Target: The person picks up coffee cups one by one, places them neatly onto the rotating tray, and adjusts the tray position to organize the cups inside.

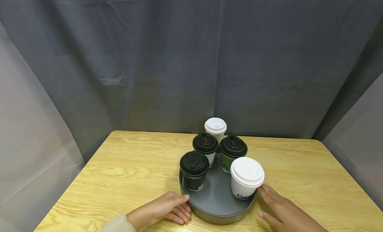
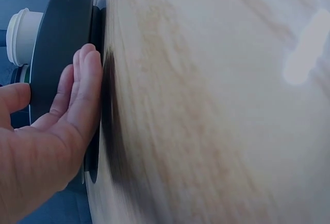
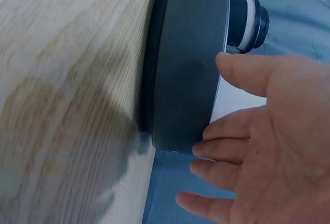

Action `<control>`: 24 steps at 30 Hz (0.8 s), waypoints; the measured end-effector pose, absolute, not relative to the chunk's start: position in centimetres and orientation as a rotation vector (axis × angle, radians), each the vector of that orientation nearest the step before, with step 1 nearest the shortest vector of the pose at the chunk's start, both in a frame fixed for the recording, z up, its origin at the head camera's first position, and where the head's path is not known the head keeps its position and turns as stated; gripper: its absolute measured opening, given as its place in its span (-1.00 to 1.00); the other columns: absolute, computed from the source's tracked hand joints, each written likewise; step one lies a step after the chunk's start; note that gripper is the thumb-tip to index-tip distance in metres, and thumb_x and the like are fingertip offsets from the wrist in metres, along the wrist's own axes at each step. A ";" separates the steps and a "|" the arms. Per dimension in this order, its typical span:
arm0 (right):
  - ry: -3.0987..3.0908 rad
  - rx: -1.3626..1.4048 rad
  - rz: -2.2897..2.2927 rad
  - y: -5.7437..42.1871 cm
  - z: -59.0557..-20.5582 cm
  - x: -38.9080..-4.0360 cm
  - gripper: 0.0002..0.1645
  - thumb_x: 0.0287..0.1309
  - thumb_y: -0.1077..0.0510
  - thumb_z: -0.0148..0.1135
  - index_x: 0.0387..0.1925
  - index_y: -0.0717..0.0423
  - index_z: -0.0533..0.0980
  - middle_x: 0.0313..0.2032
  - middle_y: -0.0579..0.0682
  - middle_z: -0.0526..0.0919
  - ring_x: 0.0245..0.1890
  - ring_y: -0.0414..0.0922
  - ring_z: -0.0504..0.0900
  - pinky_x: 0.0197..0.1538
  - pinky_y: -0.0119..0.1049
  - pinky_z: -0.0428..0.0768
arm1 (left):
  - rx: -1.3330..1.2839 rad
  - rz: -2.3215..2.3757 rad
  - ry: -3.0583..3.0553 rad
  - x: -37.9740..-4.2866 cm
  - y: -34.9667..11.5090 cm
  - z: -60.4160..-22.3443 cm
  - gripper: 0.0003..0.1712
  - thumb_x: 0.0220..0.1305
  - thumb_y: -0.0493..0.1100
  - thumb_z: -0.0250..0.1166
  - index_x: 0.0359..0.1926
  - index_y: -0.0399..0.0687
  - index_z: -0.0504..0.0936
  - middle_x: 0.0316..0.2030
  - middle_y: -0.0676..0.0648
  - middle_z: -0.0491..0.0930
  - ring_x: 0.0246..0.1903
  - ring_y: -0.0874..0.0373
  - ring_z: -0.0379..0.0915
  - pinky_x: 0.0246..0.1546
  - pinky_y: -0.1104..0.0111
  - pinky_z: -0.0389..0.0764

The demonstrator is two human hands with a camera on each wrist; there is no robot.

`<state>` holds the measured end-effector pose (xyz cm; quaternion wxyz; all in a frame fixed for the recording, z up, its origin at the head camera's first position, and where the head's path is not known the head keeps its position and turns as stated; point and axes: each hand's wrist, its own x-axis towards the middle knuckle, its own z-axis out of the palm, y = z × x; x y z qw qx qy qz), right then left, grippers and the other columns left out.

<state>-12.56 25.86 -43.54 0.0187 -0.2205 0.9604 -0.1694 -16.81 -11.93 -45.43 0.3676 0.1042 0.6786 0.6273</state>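
Note:
A round dark-grey tray (image 1: pixel 216 198) with a raised rim stands on the table, carrying lidded paper cups. My left hand (image 1: pixel 167 208) is at its near-left side: the thumb lies at the rim and the loosely bent fingers (image 2: pixel 85 74) rest along the outer wall. On the right, my right hand (image 1: pixel 284 208) has its fingers spread beside the tray, fingertips close to the white cup (image 1: pixel 246 178); contact is unclear. In the right wrist view, the thumb lies near the rim. A black cup (image 1: pixel 194 170) sits at the tray's left.
Behind these stand a white cup with a black lid (image 1: pixel 205 143), a green cup with a black lid (image 1: pixel 233 152) and a white-lidded cup (image 1: pixel 215 125) at the back. The wooden table (image 1: pixel 125 165) is bounded by grey curtains (image 1: pixel 167 65).

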 end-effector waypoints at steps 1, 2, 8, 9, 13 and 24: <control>2.975 -0.681 -0.532 25.8 -43.5 -12.6 -0.07 0.24 -0.25 0.13 0.34 0.37 0.21 0.37 0.33 0.17 0.33 0.30 0.18 0.19 0.23 0.34 | 0.267 1.613 1.741 -16.8 -11.9 -45.5 -0.40 0.43 0.11 0.02 -0.21 -0.44 0.58 -0.39 -0.15 0.68 -0.48 0.20 0.62 -0.33 0.35 0.70; 2.969 -0.690 -0.544 25.9 -43.6 -12.6 -0.08 0.25 -0.23 0.14 0.34 0.39 0.20 0.37 0.35 0.17 0.33 0.31 0.18 0.18 0.24 0.33 | 0.266 1.615 1.740 -16.8 -12.0 -45.5 -0.40 0.43 0.12 0.02 -0.22 -0.44 0.58 -0.39 -0.15 0.68 -0.48 0.20 0.62 -0.33 0.35 0.70; 3.012 -0.692 -0.576 26.4 -43.2 -12.5 -0.20 0.32 -0.19 0.07 0.38 0.23 0.20 0.39 0.19 0.21 0.35 0.25 0.18 0.42 -0.46 0.00 | 0.270 1.618 1.730 -16.9 -12.1 -45.6 -0.39 0.43 0.13 0.03 -0.21 -0.44 0.58 -0.38 -0.16 0.68 -0.47 0.19 0.63 -0.32 0.34 0.70; 3.032 -0.675 -0.596 26.6 -43.0 -12.4 -0.23 0.34 -0.18 0.04 0.40 0.16 0.20 0.39 0.14 0.21 0.35 0.22 0.19 0.35 -0.65 -0.11 | 0.271 1.618 1.729 -16.9 -12.1 -45.6 -0.39 0.43 0.13 0.03 -0.21 -0.44 0.58 -0.38 -0.16 0.68 -0.47 0.19 0.63 -0.32 0.34 0.71; 3.126 -0.646 -0.669 27.5 -40.9 -12.7 -0.33 0.38 -0.10 0.02 0.42 -0.01 0.18 0.38 0.13 0.25 0.32 0.22 0.25 0.38 -0.64 -0.08 | 0.266 1.618 1.728 -16.9 -12.1 -45.7 -0.39 0.43 0.13 0.03 -0.20 -0.44 0.58 -0.37 -0.17 0.69 -0.47 0.19 0.63 -0.33 0.34 0.71; 3.254 -0.857 -0.787 26.4 -31.5 -16.4 -0.38 0.31 0.05 0.18 0.35 0.02 0.28 0.29 0.19 0.35 0.25 0.26 0.31 0.09 0.27 0.35 | 0.278 1.605 1.718 -16.9 -12.1 -45.8 -0.36 0.44 0.16 0.00 -0.19 -0.44 0.57 -0.39 -0.13 0.68 -0.46 0.20 0.62 -0.32 0.36 0.70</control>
